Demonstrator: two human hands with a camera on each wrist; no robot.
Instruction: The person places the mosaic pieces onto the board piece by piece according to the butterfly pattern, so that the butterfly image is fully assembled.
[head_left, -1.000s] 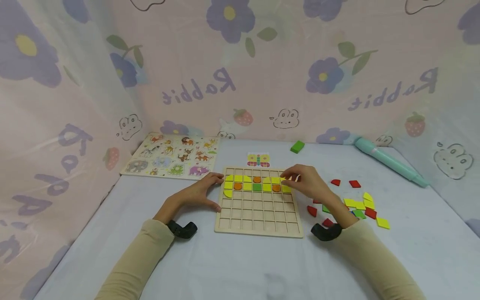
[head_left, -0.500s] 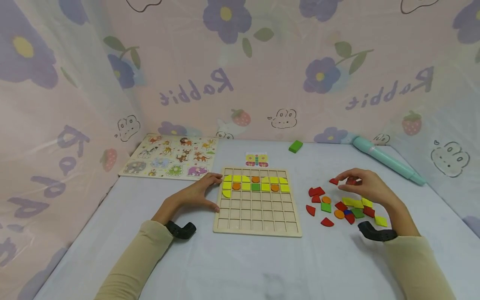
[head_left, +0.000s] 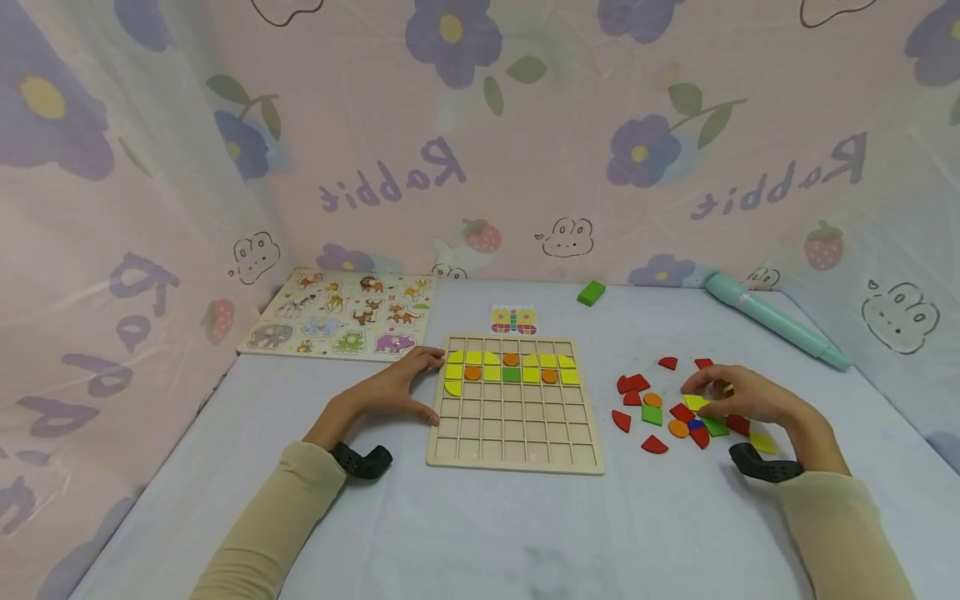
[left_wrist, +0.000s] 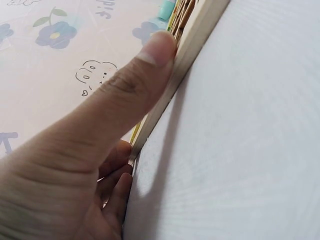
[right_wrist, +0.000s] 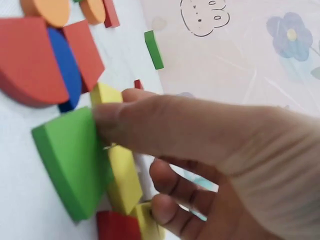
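A square wooden grid board [head_left: 501, 454] lies in front of me, its upper rows holding yellow tiles, several orange discs and one green square [head_left: 512, 375]. My left hand [head_left: 388, 388] rests at the board's left edge, thumb and fingers spread apart; in the left wrist view the thumb [left_wrist: 135, 82] touches the side of the frame. Over the loose pieces to the right, my right hand [head_left: 757, 398] pinches a yellow tile [head_left: 694, 402] between thumb and forefinger. A green tile [right_wrist: 72, 160] lies beside that thumb in the right wrist view, with more yellow pieces [right_wrist: 122, 180] under the hand.
Red, orange, green and blue pieces lie scattered right of the board, including a red quarter-round [head_left: 655, 445]. Behind the board is a small butterfly pattern card [head_left: 513, 320]. An animal puzzle [head_left: 337, 315], a green block [head_left: 592, 292] and a teal pen-shaped object [head_left: 780, 322] lie farther back.
My right hand has left the board's right edge, passed over the red pieces at the back of the pile, and come down onto the yellow ones. My left hand keeps its place.
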